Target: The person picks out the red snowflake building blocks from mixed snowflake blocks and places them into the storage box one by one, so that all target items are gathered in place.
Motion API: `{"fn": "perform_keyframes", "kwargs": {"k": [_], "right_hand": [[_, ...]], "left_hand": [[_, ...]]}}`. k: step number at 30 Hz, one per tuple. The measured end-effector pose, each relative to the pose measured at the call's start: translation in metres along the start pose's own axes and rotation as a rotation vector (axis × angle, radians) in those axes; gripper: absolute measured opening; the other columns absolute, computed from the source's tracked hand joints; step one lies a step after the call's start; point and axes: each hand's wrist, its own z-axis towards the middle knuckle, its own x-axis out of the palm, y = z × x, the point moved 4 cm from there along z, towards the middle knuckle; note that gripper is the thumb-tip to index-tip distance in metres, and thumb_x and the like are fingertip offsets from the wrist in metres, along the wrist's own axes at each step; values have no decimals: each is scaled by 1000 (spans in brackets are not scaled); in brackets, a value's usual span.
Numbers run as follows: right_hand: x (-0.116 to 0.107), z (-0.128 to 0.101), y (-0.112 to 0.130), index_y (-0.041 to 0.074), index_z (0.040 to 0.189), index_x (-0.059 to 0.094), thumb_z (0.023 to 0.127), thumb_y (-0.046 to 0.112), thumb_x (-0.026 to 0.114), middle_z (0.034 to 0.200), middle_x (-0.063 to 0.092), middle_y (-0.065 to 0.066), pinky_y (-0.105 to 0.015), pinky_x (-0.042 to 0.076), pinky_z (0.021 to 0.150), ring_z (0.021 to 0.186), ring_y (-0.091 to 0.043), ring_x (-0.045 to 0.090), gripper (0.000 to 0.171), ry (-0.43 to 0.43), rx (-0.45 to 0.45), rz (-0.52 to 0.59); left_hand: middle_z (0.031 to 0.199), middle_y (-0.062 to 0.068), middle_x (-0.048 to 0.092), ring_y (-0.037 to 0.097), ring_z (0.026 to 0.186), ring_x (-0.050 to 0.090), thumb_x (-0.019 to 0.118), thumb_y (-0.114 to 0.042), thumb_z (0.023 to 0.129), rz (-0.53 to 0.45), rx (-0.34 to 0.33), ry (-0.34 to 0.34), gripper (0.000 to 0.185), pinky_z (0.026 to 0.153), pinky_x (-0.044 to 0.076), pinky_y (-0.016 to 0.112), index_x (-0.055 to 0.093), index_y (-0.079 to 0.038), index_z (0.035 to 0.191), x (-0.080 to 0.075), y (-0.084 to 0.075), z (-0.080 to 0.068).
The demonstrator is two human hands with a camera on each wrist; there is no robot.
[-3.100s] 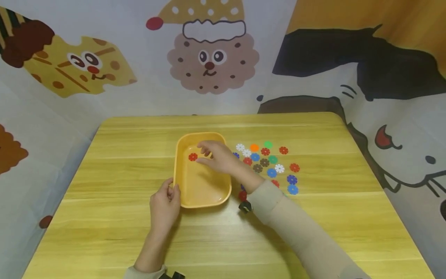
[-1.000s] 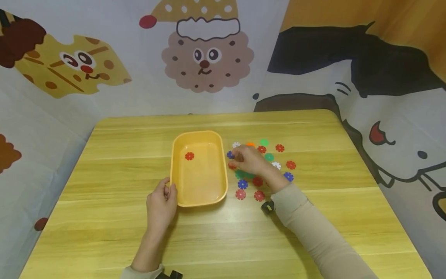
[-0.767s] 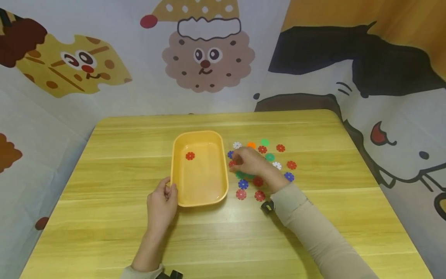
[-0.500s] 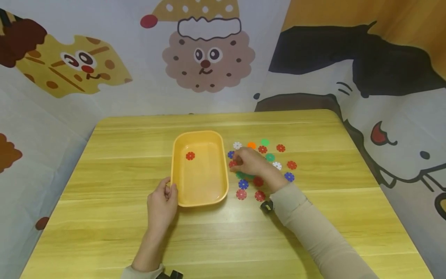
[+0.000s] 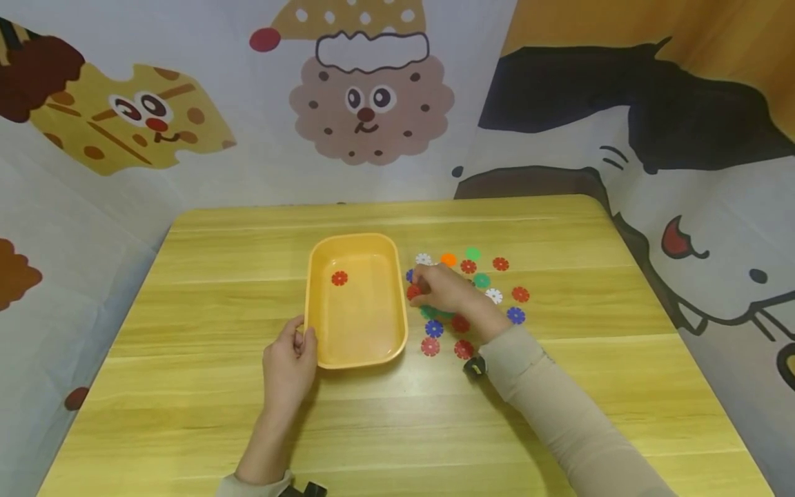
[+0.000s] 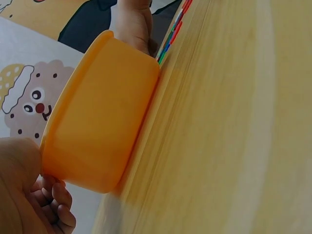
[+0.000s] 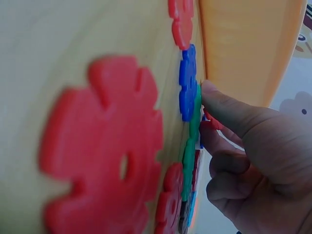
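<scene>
Fingertips (image 7: 208,90) of our right hand (image 5: 448,293) pinch a small red plastic flower disc (image 7: 212,121) just off the wooden table (image 5: 559,386), the orange plastic tub (image 5: 356,304) immediately left of them, our left hand (image 5: 289,366) gripping its near corner.

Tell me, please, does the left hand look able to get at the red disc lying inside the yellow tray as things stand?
Probably yes: the left hand grips the open-topped yellow tray at its near corner, and nothing covers the red disc. It would have to let go first.

The right hand (image 5: 448,293) has left the tray (image 5: 356,355) for the discs (image 5: 415,293).
</scene>
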Motion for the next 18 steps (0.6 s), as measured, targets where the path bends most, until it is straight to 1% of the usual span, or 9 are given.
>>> {"fn": "perform_keyframes", "kwargs": {"k": [2, 4, 6, 10, 14, 18], "right_hand": [[0, 0, 0, 10, 111, 61, 86, 20, 83, 87, 64, -1, -30, 56, 72, 80, -18, 60, 36, 7, -5, 12], [1, 0, -1, 9, 114, 62, 85, 19, 84, 89, 65, 0, -29, 57, 74, 81, -17, 62, 38, 16, -15, 23], [1, 0, -1, 8, 111, 64, 84, 18, 84, 90, 66, 0, -29, 57, 75, 82, -17, 63, 35, 25, -27, 33], [2, 1, 0, 9, 103, 68, 85, 16, 83, 87, 67, 2, -29, 57, 73, 79, -16, 63, 24, 37, -44, 45], [1, 1, -1, 10, 104, 68, 86, 21, 83, 85, 66, 2, -29, 57, 70, 77, -17, 62, 26, 16, -49, 54], [-2, 2, 0, 11, 112, 67, 86, 29, 82, 88, 66, 2, -28, 58, 70, 79, -16, 63, 35, -37, -54, 59]], "left_hand": [[63, 3, 52, 10, 51, 42, 59, -4, 98, 0, -1, 4, 29, 47, 38, 21, 64, 11, 123, 0, 0, 0], [64, 3, 52, 10, 51, 43, 59, -3, 98, -2, -3, 11, 30, 47, 39, 20, 64, 12, 123, 0, 0, 0], [64, 3, 52, 10, 51, 43, 60, -3, 98, -3, -6, 17, 30, 47, 39, 20, 63, 12, 124, 0, 0, 0], [64, 3, 52, 10, 50, 42, 60, -3, 98, -1, -9, 21, 31, 47, 39, 20, 63, 13, 124, 0, 0, 0], [63, 3, 51, 10, 50, 42, 60, -3, 98, 5, -13, 13, 31, 48, 38, 21, 63, 12, 124, -1, -1, 0], [63, 2, 51, 11, 51, 42, 60, -4, 98, 14, -17, 0, 30, 49, 38, 21, 64, 12, 124, -1, -1, 0]]}}
